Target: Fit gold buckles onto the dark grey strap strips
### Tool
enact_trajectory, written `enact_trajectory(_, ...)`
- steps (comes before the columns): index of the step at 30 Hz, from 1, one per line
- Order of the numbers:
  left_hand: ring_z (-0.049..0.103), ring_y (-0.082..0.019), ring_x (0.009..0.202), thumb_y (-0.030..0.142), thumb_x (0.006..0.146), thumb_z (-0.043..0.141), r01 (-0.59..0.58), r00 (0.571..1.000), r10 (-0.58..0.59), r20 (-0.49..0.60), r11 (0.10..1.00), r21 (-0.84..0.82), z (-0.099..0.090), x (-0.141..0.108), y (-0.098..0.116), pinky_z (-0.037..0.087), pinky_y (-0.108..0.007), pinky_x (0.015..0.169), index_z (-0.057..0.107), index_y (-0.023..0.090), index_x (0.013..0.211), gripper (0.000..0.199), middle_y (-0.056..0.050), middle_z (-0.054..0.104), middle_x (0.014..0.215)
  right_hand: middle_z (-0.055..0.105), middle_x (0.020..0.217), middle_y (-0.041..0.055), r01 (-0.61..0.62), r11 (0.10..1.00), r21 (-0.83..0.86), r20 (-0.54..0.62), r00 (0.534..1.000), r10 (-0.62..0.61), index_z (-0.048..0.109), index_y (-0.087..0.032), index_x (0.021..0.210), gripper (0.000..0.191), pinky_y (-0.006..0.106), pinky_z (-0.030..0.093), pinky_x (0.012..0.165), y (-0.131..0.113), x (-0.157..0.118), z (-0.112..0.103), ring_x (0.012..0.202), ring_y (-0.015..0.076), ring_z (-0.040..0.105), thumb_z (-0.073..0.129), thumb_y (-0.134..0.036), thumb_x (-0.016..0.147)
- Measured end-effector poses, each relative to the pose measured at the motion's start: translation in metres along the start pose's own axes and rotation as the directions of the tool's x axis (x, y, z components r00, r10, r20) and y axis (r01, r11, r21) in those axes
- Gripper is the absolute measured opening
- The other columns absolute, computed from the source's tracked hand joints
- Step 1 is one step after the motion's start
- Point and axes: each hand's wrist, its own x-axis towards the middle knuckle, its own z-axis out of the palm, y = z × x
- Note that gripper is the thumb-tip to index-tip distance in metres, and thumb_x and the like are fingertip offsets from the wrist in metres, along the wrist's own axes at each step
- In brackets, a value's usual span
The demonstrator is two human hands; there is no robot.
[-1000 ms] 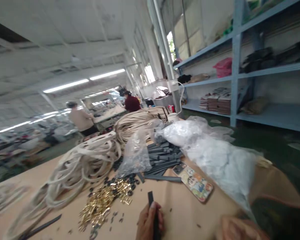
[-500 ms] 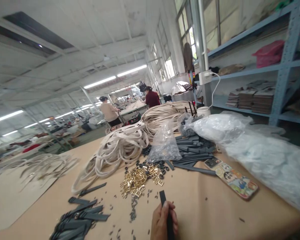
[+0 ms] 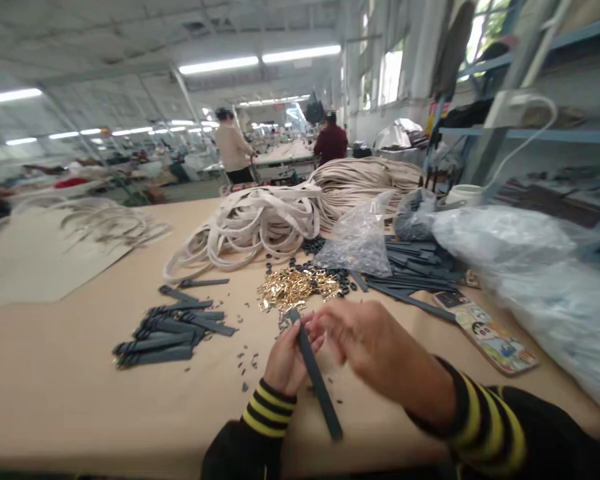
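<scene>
A flat dark grey strap (image 3: 317,383) slants across the middle, its upper end in my left hand (image 3: 285,360), whose fingers are closed round it. My right hand (image 3: 370,340) is beside the strap's upper end, fingers curled and touching or nearly touching my left fingertips. It is smeared by motion, and whatever it pinches is hidden. Just beyond both hands lies a heap of gold metal buckles (image 3: 295,287), with small black rings (image 3: 343,277) at its edge. To the left is a pile of dark straps (image 3: 170,330) with loops and gold pieces at their ends.
Coils of cream webbing (image 3: 260,223) lie at the back, near a clear plastic bag (image 3: 355,240) and more dark strips (image 3: 415,263). A phone in a cartoon case (image 3: 500,340) and large plastic wrapping (image 3: 545,273) occupy the right. Two people stand at a far table.
My right hand has come into view from the right and reached the strap's upper end. The view has turned and tilted. My left hand still holds the strap, now slanted the other way.
</scene>
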Motion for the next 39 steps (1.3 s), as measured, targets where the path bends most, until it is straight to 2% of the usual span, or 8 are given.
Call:
enact_trajectory(2, 0.059, -0.016, 0.083, 0.021, 0.081, 0.044, -0.015, 1.000, 0.016, 0.000, 0.996, -0.093, -0.002, 0.007, 0.007, 0.047, -0.027, 0.078, 0.054, 0.011, 0.095, 0.020, -0.009, 0.062, 0.091, 0.039, 0.041, -0.0066, -0.173, 0.985, 0.024, 0.004, 0.985, 0.173, 0.051, -0.016, 0.067, 0.030, 0.018, 0.031, 0.037, 0.043, 0.014, 0.005, 0.034, 0.0057, 0.037, 0.034, -0.032, 0.086)
enact_trajectory(4, 0.059, -0.017, 0.088, 0.018, 0.081, 0.044, -0.016, 1.000, 0.018, 0.014, 0.986, -0.169, -0.004, 0.014, 0.011, 0.046, -0.029, 0.082, 0.053, 0.010, 0.097, 0.020, -0.011, 0.060, 0.097, 0.033, 0.038, -0.0086, -0.380, 0.914, 0.143, 0.059, 0.925, 0.376, 0.048, -0.017, 0.067, 0.034, 0.017, 0.027, 0.031, 0.087, 0.021, 0.013, 0.029, 0.0059, 0.032, 0.032, -0.040, 0.085)
enact_trajectory(7, 0.059, -0.016, 0.088, 0.017, 0.080, 0.045, -0.029, 0.999, 0.033, 0.017, 0.975, -0.219, -0.006, 0.029, 0.014, 0.045, -0.028, 0.083, 0.052, 0.011, 0.097, 0.020, -0.011, 0.060, 0.097, 0.036, 0.038, -0.0081, -0.520, 0.822, 0.231, 0.186, 0.853, 0.487, 0.047, -0.016, 0.063, 0.041, 0.017, 0.027, 0.031, 0.132, 0.022, 0.029, 0.028, 0.0047, 0.031, 0.036, -0.051, 0.081)
enact_trajectory(13, 0.060, -0.015, 0.085, 0.018, 0.081, 0.045, -0.074, 0.997, 0.076, 0.001, 0.966, -0.249, -0.007, 0.060, 0.022, 0.046, -0.026, 0.081, 0.052, 0.010, 0.094, 0.017, -0.010, 0.061, 0.092, 0.059, 0.066, 0.0019, -0.703, 0.563, 0.434, 0.486, 0.709, 0.511, 0.051, -0.013, 0.078, 0.037, 0.018, 0.042, 0.049, 0.145, 0.031, 0.053, 0.056, 0.0091, 0.056, 0.055, -0.050, 0.072)
enact_trajectory(17, 0.060, -0.015, 0.084, 0.023, 0.080, 0.047, -0.110, 0.994, 0.109, -0.021, 0.964, -0.243, -0.011, 0.072, 0.025, 0.047, -0.026, 0.078, 0.051, 0.011, 0.098, 0.021, -0.010, 0.061, 0.093, 0.064, 0.075, 0.0050, -0.688, 0.505, 0.521, 0.540, 0.724, 0.430, 0.051, -0.013, 0.082, 0.029, 0.027, 0.047, 0.065, 0.147, 0.044, 0.058, 0.069, 0.0147, 0.061, 0.065, -0.033, 0.067)
enact_trajectory(32, 0.059, -0.015, 0.079, 0.029, 0.083, 0.042, -0.083, 0.995, 0.069, -0.078, 0.977, -0.194, -0.025, 0.077, 0.038, 0.048, -0.024, 0.070, 0.054, 0.009, 0.099, 0.029, -0.010, 0.062, 0.089, 0.063, 0.081, 0.0066, -0.704, 0.481, 0.523, 0.510, 0.710, 0.485, 0.047, -0.013, 0.093, 0.032, 0.026, 0.048, 0.060, 0.154, 0.044, 0.054, 0.067, 0.0134, 0.061, 0.059, -0.036, 0.074)
enact_trajectory(35, 0.059, -0.013, 0.076, 0.028, 0.081, 0.046, -0.116, 0.990, 0.106, -0.090, 0.987, -0.111, -0.027, 0.076, 0.038, 0.048, -0.023, 0.067, 0.055, 0.009, 0.098, 0.028, -0.010, 0.062, 0.087, 0.063, 0.080, 0.0069, -0.699, 0.480, 0.530, 0.502, 0.715, 0.487, 0.045, -0.014, 0.098, 0.037, 0.026, 0.048, 0.059, 0.155, 0.044, 0.054, 0.066, 0.0137, 0.061, 0.060, -0.037, 0.073)
enact_trajectory(39, 0.051, -0.006, 0.054, 0.029, 0.072, 0.057, -0.227, 0.956, 0.247, -0.158, 0.965, 0.135, -0.029, 0.077, 0.038, 0.040, -0.014, 0.043, 0.057, 0.010, 0.093, 0.028, -0.002, 0.057, 0.070, 0.065, 0.079, 0.0058, -0.633, 0.469, 0.616, 0.477, 0.774, 0.418, 0.043, -0.018, 0.105, 0.041, 0.022, 0.046, 0.052, 0.152, 0.044, 0.046, 0.061, 0.0131, 0.061, 0.061, -0.036, 0.073)
